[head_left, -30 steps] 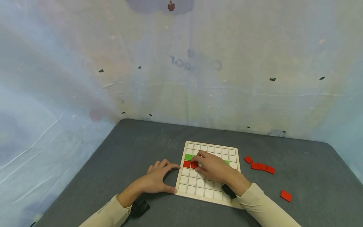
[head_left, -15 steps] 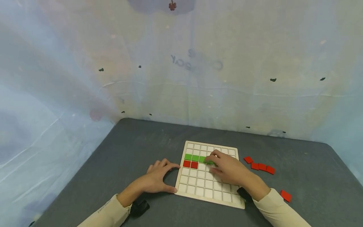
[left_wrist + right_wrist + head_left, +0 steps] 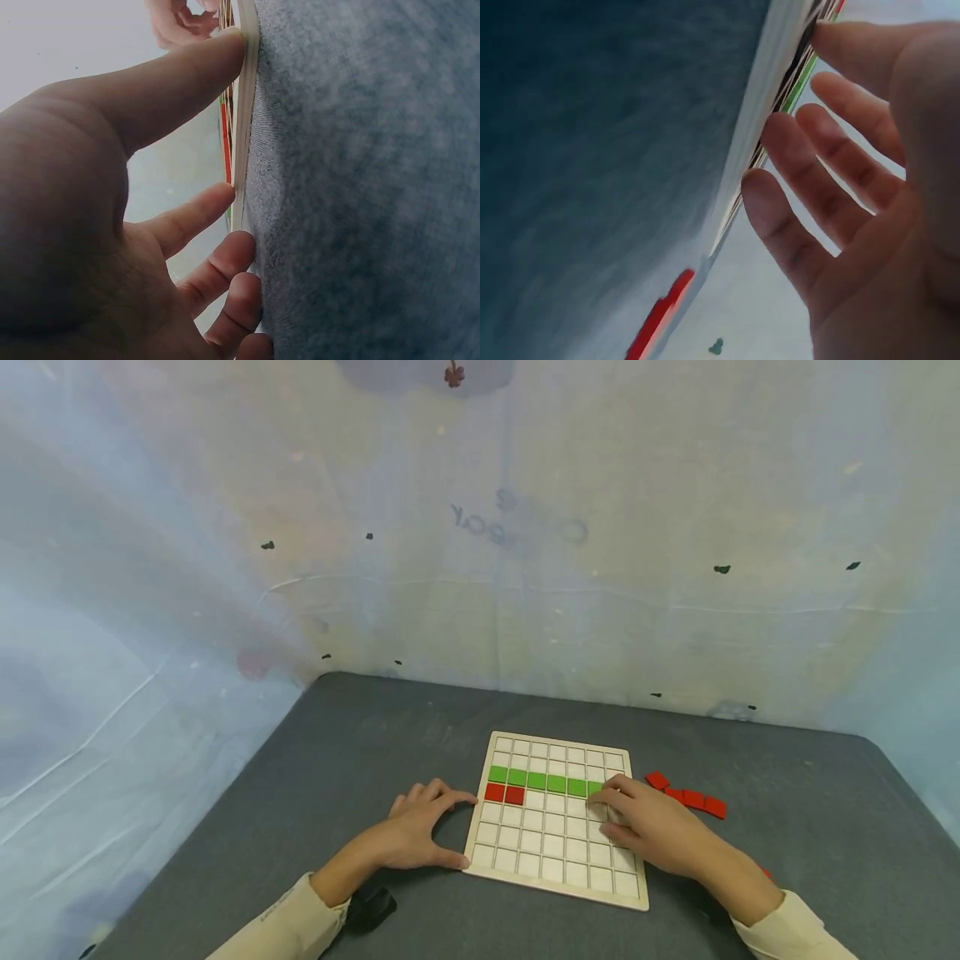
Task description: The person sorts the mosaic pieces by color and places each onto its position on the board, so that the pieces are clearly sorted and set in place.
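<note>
Head view: red tiles (image 3: pixel 693 800) near board (image 3: pixel 553 845) (one behind right forearm (image 3: pixel 738 878)).

Grid board (image 3: pixel 552 846): one
Green tiles (image 3: pixel 537 780) on the grid board: six in view
Red tiles (image 3: pixel 515 795) on the grid board: two
Loose red tiles (image 3: pixel 716 807) right of the grid board: five, one mostly hidden
Counter (image 3: pixel 390 727): one

In the head view, the person's right hand (image 3: pixel 658 828) covers part of the rightmost visible flat green square tile (image 3: pixel 594 787) and nearby cells of the pale wooden grid board (image 3: pixel 555 887); the right forearm (image 3: pixel 738 878) hides all but a corner of a red piece (image 3: pixel 767 873). Both cream cloth sleeves (image 3: pixel 288 922) run off the bottom edge.
</note>
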Tool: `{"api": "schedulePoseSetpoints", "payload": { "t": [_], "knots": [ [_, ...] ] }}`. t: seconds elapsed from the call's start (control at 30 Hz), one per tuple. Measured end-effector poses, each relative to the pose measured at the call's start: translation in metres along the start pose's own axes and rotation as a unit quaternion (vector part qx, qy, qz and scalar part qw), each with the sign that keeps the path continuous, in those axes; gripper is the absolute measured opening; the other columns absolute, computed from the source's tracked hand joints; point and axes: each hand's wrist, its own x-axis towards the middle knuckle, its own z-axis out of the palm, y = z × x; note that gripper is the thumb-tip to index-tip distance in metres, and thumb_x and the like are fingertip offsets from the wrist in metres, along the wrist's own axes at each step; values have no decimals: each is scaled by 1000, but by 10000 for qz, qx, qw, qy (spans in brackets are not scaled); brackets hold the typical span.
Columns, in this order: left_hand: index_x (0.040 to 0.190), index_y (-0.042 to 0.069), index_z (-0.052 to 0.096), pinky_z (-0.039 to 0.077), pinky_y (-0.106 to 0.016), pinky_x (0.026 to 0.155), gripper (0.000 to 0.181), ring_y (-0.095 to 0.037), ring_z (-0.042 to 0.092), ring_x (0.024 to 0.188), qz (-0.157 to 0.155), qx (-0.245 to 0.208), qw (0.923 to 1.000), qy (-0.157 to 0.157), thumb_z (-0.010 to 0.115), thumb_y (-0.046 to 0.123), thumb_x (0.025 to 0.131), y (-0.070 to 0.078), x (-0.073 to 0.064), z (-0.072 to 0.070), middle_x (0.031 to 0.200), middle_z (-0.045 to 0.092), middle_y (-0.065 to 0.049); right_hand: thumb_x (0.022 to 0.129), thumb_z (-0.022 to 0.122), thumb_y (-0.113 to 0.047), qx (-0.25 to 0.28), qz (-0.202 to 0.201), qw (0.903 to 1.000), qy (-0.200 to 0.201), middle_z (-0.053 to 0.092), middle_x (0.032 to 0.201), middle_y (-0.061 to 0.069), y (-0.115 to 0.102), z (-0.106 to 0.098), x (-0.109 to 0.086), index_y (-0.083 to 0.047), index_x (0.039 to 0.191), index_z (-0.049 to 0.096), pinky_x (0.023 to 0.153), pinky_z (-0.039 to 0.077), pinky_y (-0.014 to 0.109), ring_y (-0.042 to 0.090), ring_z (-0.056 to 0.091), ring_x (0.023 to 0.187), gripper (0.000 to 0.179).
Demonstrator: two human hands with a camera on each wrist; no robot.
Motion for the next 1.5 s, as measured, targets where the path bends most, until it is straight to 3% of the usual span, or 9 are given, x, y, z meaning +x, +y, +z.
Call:
{"api": "schedulePoseSetpoints", "payload": {
  "t": [0.4, 0.67, 1.07, 1.27, 1.37, 1.5],
  "knots": [
    [143, 38, 48, 27, -38, 81, 80, -15, 37, 102, -37, -24, 10000, 23, 83, 55, 74, -2, 1, 0, 116, 46, 6, 92, 72, -29, 7, -32, 9995, 313, 58, 116, -16, 14, -5, -36, -32, 118, 66, 79, 52, 24, -1, 58, 96, 28],
    [143, 37, 48, 27, -39, 81, 81, -16, 37, 103, -12, 6, 10000, 57, 83, 55, 73, -3, 0, 1, 116, 46, 5, 88, 76, -32, -508, 318, 9977, 324, 57, 116, -20, 26, -11, -58, -36, 121, 65, 82, 54, 30, 0, 59, 100, 34],
    [144, 36, 48, 26, -39, 80, 82, -16, 36, 101, -24, -67, 10000, 47, 83, 55, 73, -2, -2, -2, 116, 46, 5, 81, 82, -33, -838, 310, 9935, 709, 59, 107, -24, 48, -11, -87, -37, 113, 68, 74, 52, 29, -2, 59, 91, 34],
    [144, 35, 47, 26, -39, 80, 82, -16, 36, 102, 63, -58, 10000, 44, 83, 56, 73, -3, 0, 0, 115, 46, 4, 77, 85, -28, -799, 273, 9921, 926, 57, 101, -25, 62, -14, -108, -34, 109, 70, 65, 46, 24, -9, 48, 82, 36],
    [144, 35, 47, 26, -39, 80, 82, -16, 36, 101, 64, -43, 10000, 44, 83, 56, 73, -2, 1, 1, 115, 45, 4, 78, 84, -32, -811, 405, 9919, 890, 55, 100, -26, 66, -14, -116, -34, 109, 69, 66, 46, 24, -11, 48, 83, 35],
    [144, 35, 47, 26, -40, 80, 82, -16, 36, 101, 58, -85, 9999, 38, 83, 55, 73, -1, 0, 0, 114, 45, 4, 81, 79, -45, -796, 957, 9909, 522, 55, 102, -25, 68, -14, -125, -37, 110, 68, 69, 49, 26, -8, 51, 86, 32]
  ]
}}
